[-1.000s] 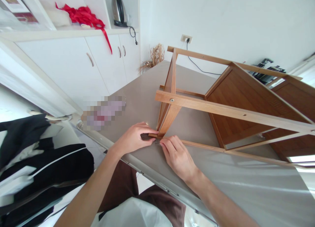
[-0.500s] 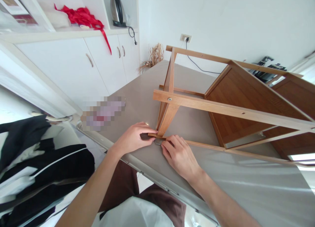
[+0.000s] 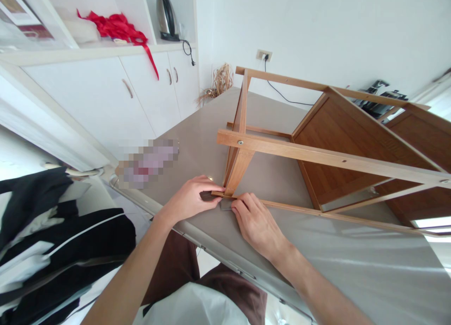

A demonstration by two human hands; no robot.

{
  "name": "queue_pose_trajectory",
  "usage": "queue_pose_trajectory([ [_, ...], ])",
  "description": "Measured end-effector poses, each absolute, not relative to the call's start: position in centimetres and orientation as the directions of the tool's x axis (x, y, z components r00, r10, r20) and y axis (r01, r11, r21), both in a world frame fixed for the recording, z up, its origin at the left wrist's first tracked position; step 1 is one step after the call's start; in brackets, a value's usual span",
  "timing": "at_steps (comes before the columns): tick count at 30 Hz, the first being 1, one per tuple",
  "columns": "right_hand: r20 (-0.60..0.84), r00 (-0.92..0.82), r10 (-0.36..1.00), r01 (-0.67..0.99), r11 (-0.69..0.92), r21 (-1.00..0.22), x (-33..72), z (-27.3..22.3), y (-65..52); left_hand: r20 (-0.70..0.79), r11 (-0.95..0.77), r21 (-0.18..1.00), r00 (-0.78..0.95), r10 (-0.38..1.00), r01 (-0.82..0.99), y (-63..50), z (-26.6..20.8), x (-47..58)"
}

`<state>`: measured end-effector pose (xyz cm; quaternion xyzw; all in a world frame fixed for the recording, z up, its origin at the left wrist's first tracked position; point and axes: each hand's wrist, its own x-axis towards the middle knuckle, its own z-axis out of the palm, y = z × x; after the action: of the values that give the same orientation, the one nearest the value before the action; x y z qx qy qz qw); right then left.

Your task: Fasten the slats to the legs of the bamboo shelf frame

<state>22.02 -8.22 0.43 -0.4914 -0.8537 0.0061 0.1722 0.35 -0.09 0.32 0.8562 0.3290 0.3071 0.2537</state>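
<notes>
A wooden shelf frame (image 3: 282, 149) lies on its side on the table, with slats and panels joined to long rails. My left hand (image 3: 192, 197) is closed round the left end of its lowest rail, thumb below and fingers above. Just beside that thumb, at the corner joint, is a thin bent metal hex key (image 3: 226, 209). The fingers of my right hand (image 3: 259, 224) are pinched together at the key's right end. Where the key's tip meets the rail is hidden.
The grey table (image 3: 197, 137) has a raised front edge close to my body. A blurred-out flat item (image 3: 150, 163) lies on its left. Behind stand a white cabinet (image 3: 84, 95), a kettle (image 3: 167, 17) and a red ribbon (image 3: 120, 27). Black clothes (image 3: 81, 250) hang over something at left.
The hex key has turned slightly, its long part now lying nearer to me. My right fingers have shifted a little with it. My left hand stays on the rail end.
</notes>
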Motion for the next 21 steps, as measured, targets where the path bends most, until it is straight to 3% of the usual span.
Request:
queue_pose_trajectory([
  [21, 0.433, -0.411, 0.802, 0.776, 0.557, -0.296, 21.57, 0.52, -7.73, 0.358, -0.656, 0.637, 0.598, 0.717, 0.404, 0.0, 0.16, 0.32],
])
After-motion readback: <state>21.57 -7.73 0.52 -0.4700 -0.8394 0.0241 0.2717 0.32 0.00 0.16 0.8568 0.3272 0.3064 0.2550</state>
